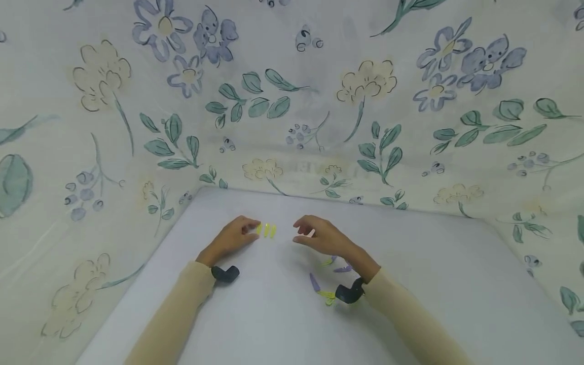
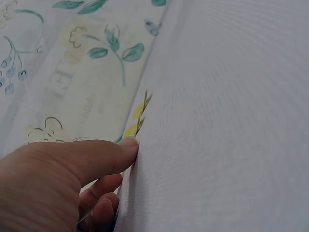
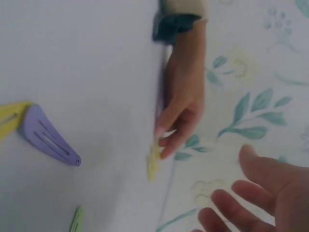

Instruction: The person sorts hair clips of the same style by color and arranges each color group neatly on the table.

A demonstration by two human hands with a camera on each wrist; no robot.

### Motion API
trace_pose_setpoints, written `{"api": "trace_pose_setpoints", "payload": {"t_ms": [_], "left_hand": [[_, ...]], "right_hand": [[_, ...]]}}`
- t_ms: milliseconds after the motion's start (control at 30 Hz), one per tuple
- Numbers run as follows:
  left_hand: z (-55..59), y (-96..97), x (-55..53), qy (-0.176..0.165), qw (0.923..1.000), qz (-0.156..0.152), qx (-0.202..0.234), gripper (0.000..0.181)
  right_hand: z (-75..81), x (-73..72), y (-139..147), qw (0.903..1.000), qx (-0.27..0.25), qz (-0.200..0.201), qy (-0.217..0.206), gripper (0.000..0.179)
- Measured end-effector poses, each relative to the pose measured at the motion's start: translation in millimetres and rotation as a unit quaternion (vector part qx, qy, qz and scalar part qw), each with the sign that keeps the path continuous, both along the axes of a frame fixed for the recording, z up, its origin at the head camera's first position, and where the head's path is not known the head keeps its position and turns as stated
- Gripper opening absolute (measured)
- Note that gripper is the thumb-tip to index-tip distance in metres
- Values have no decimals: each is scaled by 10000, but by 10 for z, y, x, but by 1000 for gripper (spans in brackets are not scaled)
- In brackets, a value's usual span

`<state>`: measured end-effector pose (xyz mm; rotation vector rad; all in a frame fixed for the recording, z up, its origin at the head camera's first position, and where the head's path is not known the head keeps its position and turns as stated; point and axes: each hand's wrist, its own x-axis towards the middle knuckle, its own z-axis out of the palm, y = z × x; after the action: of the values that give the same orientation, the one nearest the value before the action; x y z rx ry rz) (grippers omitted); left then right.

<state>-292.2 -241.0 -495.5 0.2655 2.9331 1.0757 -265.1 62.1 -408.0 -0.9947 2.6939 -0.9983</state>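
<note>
Three yellow snap hair clips stand side by side on the white table. My left hand [image 1: 229,239] is at the leftmost yellow hair clip [image 1: 259,228], pinching it between thumb and fingertips. Just to its right are the middle yellow hair clip [image 1: 266,230] and the right yellow hair clip [image 1: 273,231]. In the left wrist view, the thumb partly hides the row of yellow clips [image 2: 138,112]. My right hand [image 1: 327,237] hovers right of the row, fingers apart and loosely bent, holding nothing. The right wrist view shows its spread fingers [image 3: 241,208] away from any clip.
Below my right hand lie loose clips: a purple hair clip [image 1: 315,282], a yellow hair clip [image 1: 326,294] and several others, partly hidden by the wrist camera [image 1: 350,291]. Flowered cloth [image 1: 292,111] rises behind the far edge of the white table [image 1: 255,314].
</note>
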Motion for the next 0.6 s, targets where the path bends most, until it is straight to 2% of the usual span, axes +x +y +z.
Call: {"api": "trace_pose_setpoints", "payload": {"t_ms": [100,233,333,467,600], "left_hand": [[18,3,-17,-15,10000,1,9,44],[10,-9,-26,-53,10000,-18,2,44],[11,-9,-27,-26,10000,-34,22,45],[24,-2,-22,-57,10000,19,-3,45],[18,0,-41,-47,10000,5,-38,45]], "right_hand": [[96,179,170,9997,114,137,176,34],[127,382,393,9992,240,270,181,30],[71,481,546,9983,460,367,53,19],[-65,596,663,9930,1041,562,-59,6],[-189,692,665,9876,1450,596,-5,7]]}}
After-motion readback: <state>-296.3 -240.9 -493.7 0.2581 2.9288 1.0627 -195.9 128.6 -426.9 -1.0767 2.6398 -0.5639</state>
